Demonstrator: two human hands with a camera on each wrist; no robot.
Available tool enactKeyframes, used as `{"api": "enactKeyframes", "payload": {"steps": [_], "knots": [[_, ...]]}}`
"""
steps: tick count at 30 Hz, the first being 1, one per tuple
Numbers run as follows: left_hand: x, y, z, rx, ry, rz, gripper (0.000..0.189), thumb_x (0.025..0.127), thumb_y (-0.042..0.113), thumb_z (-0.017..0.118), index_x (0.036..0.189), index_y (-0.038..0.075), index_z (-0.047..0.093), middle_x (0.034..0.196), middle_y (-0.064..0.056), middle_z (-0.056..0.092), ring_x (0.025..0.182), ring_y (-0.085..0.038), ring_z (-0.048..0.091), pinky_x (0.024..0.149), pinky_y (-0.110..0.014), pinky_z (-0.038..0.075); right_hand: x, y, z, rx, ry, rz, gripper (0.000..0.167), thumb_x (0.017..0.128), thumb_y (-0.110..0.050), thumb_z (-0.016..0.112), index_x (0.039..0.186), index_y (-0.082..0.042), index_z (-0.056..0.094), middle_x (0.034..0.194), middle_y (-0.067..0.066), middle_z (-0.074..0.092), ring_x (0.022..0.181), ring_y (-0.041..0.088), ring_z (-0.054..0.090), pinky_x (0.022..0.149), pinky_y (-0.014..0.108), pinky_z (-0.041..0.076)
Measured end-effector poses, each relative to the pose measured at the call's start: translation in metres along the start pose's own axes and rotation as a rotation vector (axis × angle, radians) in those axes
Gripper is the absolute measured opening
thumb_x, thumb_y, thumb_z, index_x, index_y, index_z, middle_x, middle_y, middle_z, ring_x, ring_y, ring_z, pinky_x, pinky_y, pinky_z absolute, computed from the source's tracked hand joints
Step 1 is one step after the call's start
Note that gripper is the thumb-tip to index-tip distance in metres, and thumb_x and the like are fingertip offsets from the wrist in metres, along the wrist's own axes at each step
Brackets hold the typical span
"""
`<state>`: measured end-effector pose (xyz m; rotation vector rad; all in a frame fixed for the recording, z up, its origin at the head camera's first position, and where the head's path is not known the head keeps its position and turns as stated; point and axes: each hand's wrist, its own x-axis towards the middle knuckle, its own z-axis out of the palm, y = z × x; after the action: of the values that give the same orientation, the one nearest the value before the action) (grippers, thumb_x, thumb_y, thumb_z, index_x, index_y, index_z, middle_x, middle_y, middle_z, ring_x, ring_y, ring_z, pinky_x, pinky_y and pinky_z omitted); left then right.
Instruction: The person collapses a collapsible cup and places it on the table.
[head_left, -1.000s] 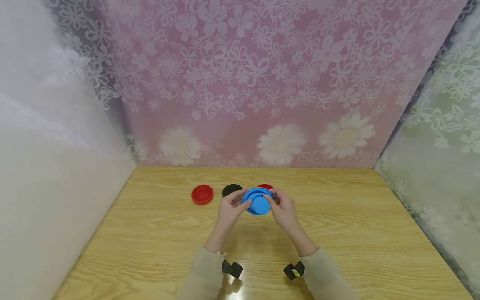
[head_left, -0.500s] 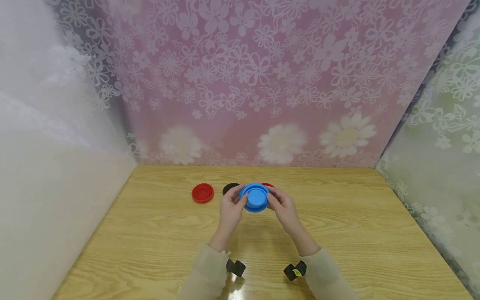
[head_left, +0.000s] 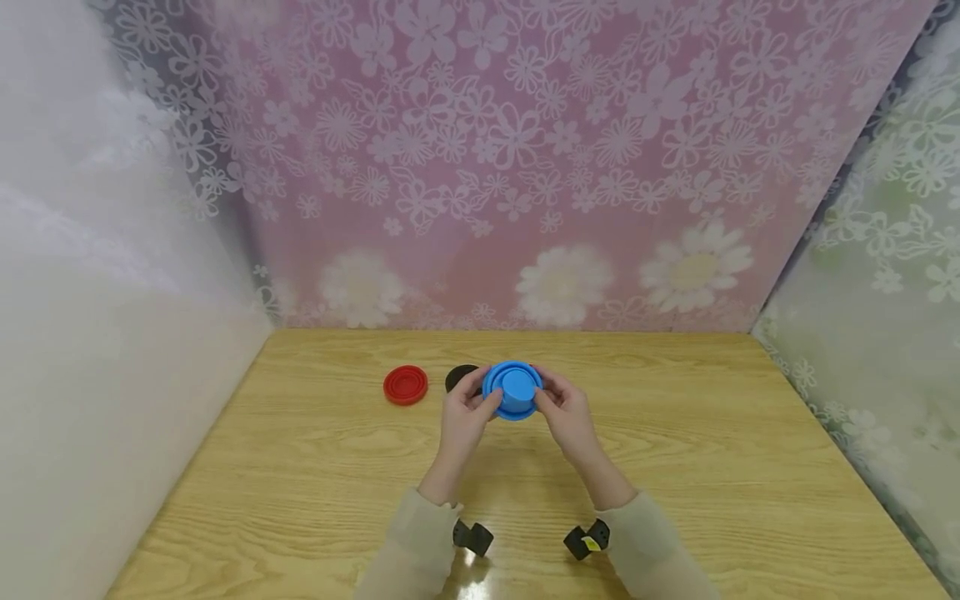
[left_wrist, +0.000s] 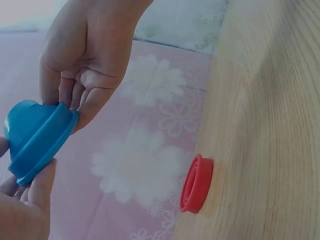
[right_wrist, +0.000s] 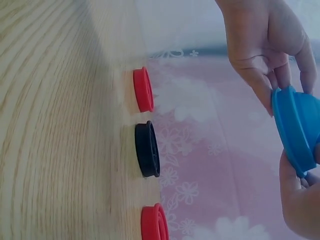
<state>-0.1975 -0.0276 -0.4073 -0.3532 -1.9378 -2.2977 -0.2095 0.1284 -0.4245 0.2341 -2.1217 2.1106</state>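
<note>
A blue collapsible silicone cup (head_left: 517,387) is held up over the table between both hands, its round base facing the head camera and standing out from the ringed rim. My left hand (head_left: 463,421) grips its left edge, thumb in front and fingers behind. On the opposite edge my right hand (head_left: 570,417) pinches it the same way. In the left wrist view the cup (left_wrist: 35,137) shows side-on, partly pushed out into a cone. The right wrist view also shows the cup (right_wrist: 296,130) between the two hands' fingertips.
Flat on the wooden table (head_left: 337,475) behind the hands lie a red ringed disc (head_left: 406,385) and a black disc (head_left: 460,378). Another red disc (right_wrist: 155,222), hidden behind the cup in the head view, lies to their right. A flowered pink wall (head_left: 465,275) stands behind the table.
The blue cup has been tilted about in the hands and raised slightly away from me. The right-hand red disc, partly visible before in the head view, is now covered. Both hands keep their hold.
</note>
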Motion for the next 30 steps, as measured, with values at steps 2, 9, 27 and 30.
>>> {"api": "enactKeyframes", "payload": {"steps": [2, 9, 27, 30], "knots": [[0.002, -0.006, -0.001, -0.048, -0.026, -0.021, 0.043, 0.083, -0.006, 0.055, 0.124, -0.01, 0.042, 0.114, -0.025, 0.05, 0.091, -0.027, 0.058, 0.065, -0.026, 0.051, 0.0, 0.0, 0.001, 0.002, 0.031, 0.008, 0.033, 0.087, 0.003, 0.049, 0.12, 0.004, 0.05, 0.101, 0.02, 0.054, 0.083, 0.011, 0.058, 0.073, 0.024, 0.049], [0.008, -0.023, -0.003, -0.057, -0.044, 0.015, 0.045, 0.082, -0.008, 0.054, 0.124, -0.012, 0.04, 0.114, -0.026, 0.049, 0.09, -0.027, 0.059, 0.065, -0.029, 0.052, 0.0, 0.0, 0.004, -0.019, 0.072, -0.014, 0.033, 0.086, 0.003, 0.051, 0.118, 0.006, 0.051, 0.099, 0.02, 0.055, 0.082, 0.009, 0.058, 0.07, 0.022, 0.049], [0.005, -0.026, 0.0, -0.159, 0.007, 0.041, 0.038, 0.086, -0.006, 0.051, 0.123, -0.006, 0.041, 0.112, -0.023, 0.046, 0.101, -0.032, 0.053, 0.069, -0.033, 0.051, -0.006, 0.001, 0.009, 0.195, 0.003, -0.01, 0.038, 0.086, 0.005, 0.052, 0.122, 0.004, 0.043, 0.106, 0.019, 0.051, 0.085, 0.015, 0.058, 0.073, 0.034, 0.051], [0.005, -0.027, 0.0, -0.168, 0.006, 0.02, 0.034, 0.088, -0.002, 0.05, 0.12, -0.006, 0.042, 0.112, -0.021, 0.046, 0.101, -0.029, 0.053, 0.072, -0.035, 0.051, -0.005, 0.001, 0.01, 0.199, 0.028, -0.003, 0.036, 0.085, 0.006, 0.052, 0.119, 0.006, 0.042, 0.107, 0.021, 0.051, 0.085, 0.013, 0.058, 0.071, 0.03, 0.051]]}}
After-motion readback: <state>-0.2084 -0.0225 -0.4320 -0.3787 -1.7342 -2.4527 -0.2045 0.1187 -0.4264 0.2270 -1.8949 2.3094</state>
